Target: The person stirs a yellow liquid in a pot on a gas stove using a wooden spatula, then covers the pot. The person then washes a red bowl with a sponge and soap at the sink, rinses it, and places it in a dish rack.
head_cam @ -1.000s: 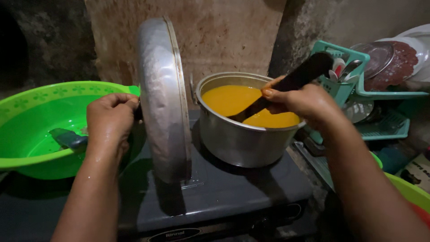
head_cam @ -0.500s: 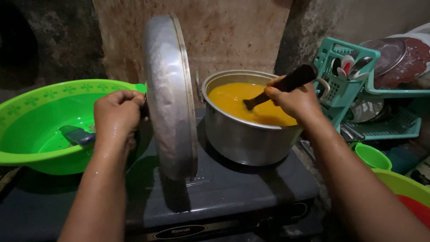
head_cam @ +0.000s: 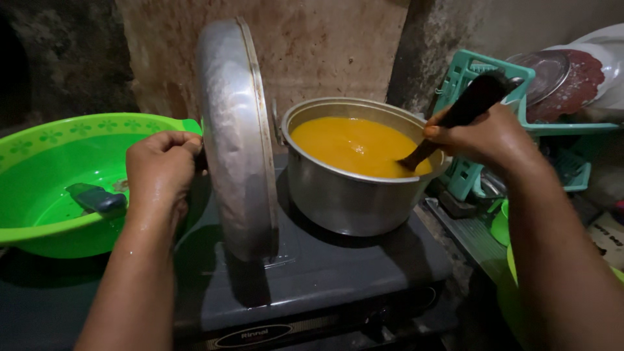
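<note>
A metal pot (head_cam: 338,195) full of orange liquid (head_cam: 348,144) stands on a dark stove (head_cam: 312,279). My right hand (head_cam: 487,136) grips the dark handle of a ladle (head_cam: 465,110), whose lower end dips into the liquid at the pot's right side. My left hand (head_cam: 159,172) holds the pot's metal lid (head_cam: 237,136) by its knob, upright on edge, just left of the pot and resting on the stove top.
A green plastic basin (head_cam: 65,195) with a dark utensil (head_cam: 96,198) inside sits at the left. A teal dish rack (head_cam: 520,110) with plates and glass lids stands at the right. Green containers (head_cam: 504,224) lie low at the right. A stained wall is behind.
My right hand has shifted the ladle from the pot's middle to its right side. The view has moved closer. The lid stays upright in my left hand.
</note>
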